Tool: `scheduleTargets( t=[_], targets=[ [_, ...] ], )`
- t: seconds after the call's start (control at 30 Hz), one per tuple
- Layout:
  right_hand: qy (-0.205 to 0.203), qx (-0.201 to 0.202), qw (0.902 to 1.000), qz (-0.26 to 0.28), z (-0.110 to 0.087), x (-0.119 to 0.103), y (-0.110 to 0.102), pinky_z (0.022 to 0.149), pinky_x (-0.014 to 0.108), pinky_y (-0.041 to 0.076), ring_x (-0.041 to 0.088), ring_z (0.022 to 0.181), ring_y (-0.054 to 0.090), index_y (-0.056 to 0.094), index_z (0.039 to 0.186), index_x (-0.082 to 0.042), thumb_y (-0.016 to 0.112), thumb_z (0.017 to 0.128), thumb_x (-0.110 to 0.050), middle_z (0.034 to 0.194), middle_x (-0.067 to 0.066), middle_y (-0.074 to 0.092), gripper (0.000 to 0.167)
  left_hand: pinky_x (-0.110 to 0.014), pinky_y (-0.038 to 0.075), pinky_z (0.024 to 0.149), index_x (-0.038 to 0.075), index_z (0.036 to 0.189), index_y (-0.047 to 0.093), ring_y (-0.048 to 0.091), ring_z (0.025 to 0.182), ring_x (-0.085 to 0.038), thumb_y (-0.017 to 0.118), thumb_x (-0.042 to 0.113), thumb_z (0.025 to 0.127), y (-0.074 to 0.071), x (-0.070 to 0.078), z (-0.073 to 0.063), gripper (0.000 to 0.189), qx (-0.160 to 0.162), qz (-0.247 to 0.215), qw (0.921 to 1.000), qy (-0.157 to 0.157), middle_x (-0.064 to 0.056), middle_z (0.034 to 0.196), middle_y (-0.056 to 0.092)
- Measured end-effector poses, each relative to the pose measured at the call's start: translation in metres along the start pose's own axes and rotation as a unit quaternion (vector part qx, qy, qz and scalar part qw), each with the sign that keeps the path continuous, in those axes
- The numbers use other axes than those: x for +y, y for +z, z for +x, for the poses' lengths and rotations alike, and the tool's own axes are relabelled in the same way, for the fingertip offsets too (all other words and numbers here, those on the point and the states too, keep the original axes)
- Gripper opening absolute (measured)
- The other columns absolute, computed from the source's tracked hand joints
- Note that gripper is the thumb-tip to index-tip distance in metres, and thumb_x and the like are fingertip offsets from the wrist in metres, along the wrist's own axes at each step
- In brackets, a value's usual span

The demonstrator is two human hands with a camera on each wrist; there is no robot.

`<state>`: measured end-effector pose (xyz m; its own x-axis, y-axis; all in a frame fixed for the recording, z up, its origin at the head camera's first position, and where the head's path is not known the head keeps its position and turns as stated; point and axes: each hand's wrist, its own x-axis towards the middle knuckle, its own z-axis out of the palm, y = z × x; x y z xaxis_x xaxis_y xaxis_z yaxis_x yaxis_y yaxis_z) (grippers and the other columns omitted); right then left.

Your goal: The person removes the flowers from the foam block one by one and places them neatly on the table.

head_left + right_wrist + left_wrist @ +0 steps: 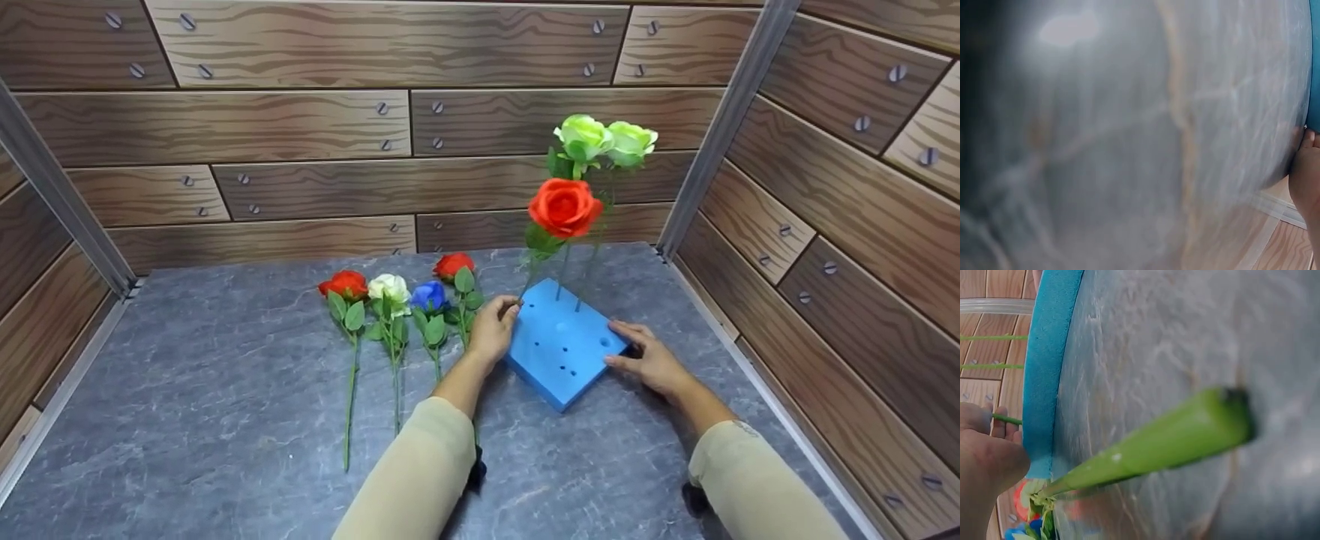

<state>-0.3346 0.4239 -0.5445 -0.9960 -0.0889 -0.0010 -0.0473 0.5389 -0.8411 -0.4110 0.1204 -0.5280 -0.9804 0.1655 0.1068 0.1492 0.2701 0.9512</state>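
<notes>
A blue foam block (551, 330) with several holes lies on the table. My left hand (493, 330) pinches the thin green stem of a red rose (564, 208) low down, at the block's far left side. The left wrist view shows that hand (988, 444) with the stem between its fingertips, right against the blue block (1044, 377). Two pale green roses (583, 137) stand upright in the block behind the red one. My right hand (656, 364) grips the block's right corner with thumb and fingers; in the right wrist view only part of it (1306, 174) shows.
Left of the block several roses lie in a row: a red rose (345, 285), a white rose (390, 291), a blue rose (429, 297) and another red rose (454, 265). My left forearm crosses over some stems. Wood-patterned walls (300, 127) enclose the grey marbled table (225, 405).
</notes>
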Motion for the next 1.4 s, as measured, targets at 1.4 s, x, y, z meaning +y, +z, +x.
scheduleTargets(
  t=[1.4],
  targets=[
    [-0.005,0.007,0.9999,0.006,0.0006,0.0006,0.001,0.137,0.065,0.014,0.049,0.165,0.02,0.041,0.166,-0.002,0.079,0.101,-0.019,0.166,0.025,0.035,0.077,-0.033,0.059,0.099,0.013,0.134,0.077,0.07,0.119,-0.022,0.064,0.023,0.111,0.0003,-0.0023,0.0007,0.028,0.024,-0.067,0.9966,-0.04,-0.009,0.13,0.077]
  ],
)
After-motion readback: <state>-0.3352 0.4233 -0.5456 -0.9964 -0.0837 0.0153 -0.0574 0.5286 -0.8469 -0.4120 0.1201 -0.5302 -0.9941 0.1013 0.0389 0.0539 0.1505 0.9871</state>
